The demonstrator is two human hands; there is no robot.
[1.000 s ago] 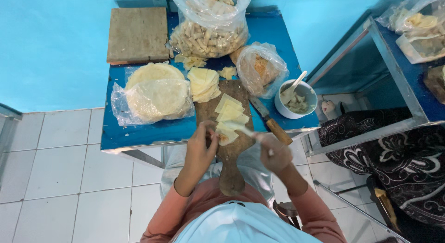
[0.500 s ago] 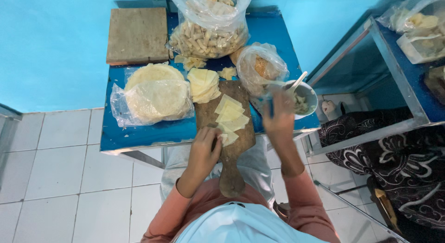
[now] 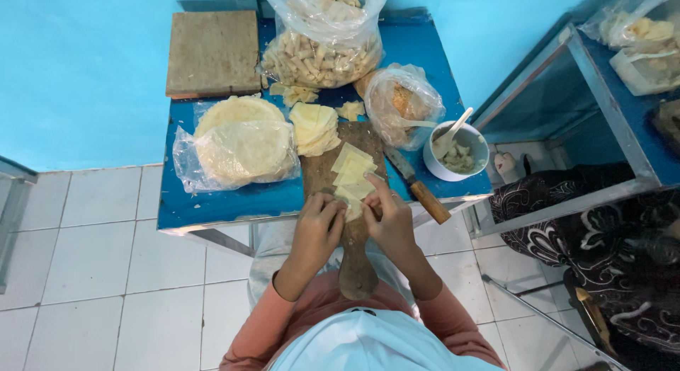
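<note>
Pastry wrapper (image 3: 352,207), a pale square sheet, lies at the near end of the wooden paddle board (image 3: 345,174), pinched between both hands over the front edge of the blue table (image 3: 212,204). Left hand (image 3: 318,228) is curled with its fingertips pressed onto the sheet; right hand (image 3: 388,219) is likewise curled, thumb and forefinger gripping the sheet's right edge. As for progress, a large clear bag of finished rolls (image 3: 319,56) at the far side suggests many pieces are already made, whereas a small fan of cut squares (image 3: 352,166) on the board, a stack of cut sheets (image 3: 314,127) beside it, and a bagged pile of round sheets (image 3: 241,148) remain unused; much work appears left. White bowl with a spoon (image 3: 457,150) stands to the right and holds pale chunks, with a wooden-handled knife (image 3: 418,187) lying between it and the board. Second bag (image 3: 400,105) holds something orange-brown that is hard to identify. Whether filling already sits inside the held sheet cannot be told, since the fingers cover its middle. Head covering at the bottom edge hides the person's lap, and the shelf contents at upper right are cut off.
</note>
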